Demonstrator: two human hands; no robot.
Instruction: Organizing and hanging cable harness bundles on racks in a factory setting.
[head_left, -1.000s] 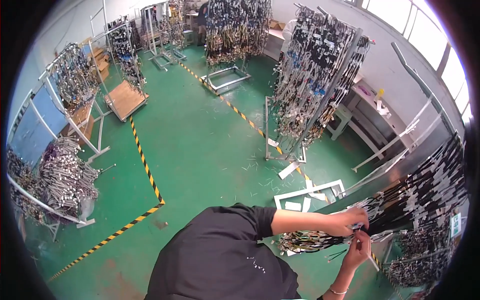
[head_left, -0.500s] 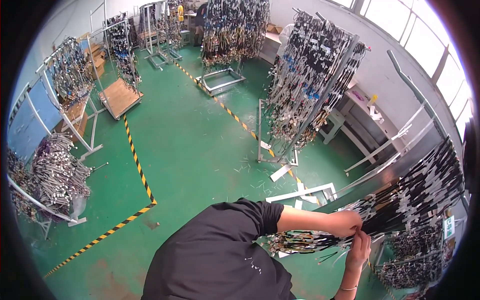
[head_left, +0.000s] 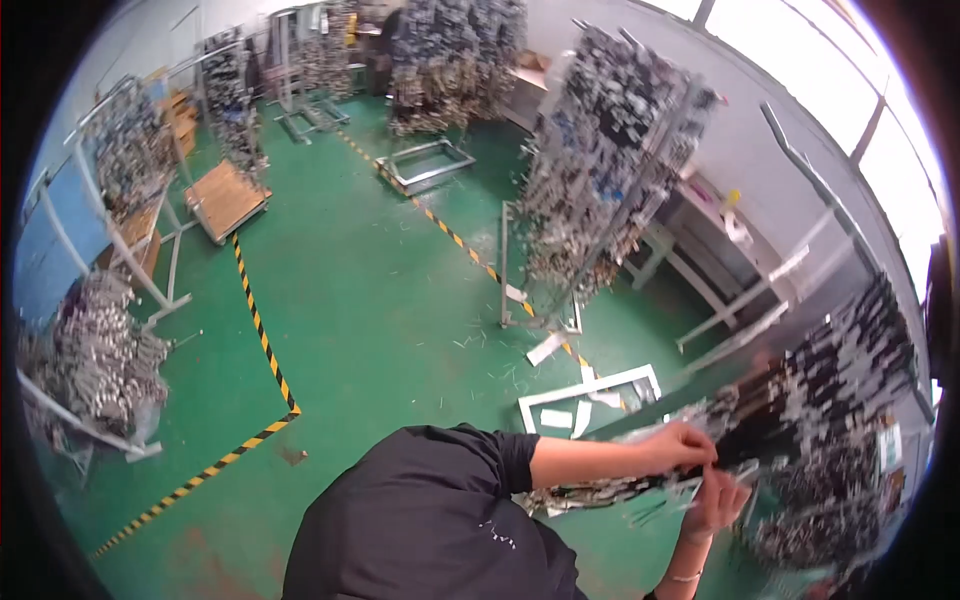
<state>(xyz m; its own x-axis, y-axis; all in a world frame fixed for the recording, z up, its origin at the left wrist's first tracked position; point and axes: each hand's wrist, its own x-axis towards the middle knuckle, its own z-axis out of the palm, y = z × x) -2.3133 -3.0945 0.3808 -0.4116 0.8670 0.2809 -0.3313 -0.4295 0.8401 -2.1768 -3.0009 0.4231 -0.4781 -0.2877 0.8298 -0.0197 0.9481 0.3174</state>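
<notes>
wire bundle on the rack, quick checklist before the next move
1. Left hand on the wire bundle: ok, it rests on top.
2. Right hand at the bundle: ok, just below the left.
3. Firm grip by both hands: cannot tell, blurred.
4. Bundle hung on the rack: cannot tell.
5. Green floor clear of litter: not ok, white scraps lie near the frame.

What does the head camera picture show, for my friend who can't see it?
A person in a black shirt works with both hands at a rack of hanging cable bundles; the left hand and right hand pinch pieces close together. Around them lies a green floor with yellow-black tape and more loaded racks.
</notes>
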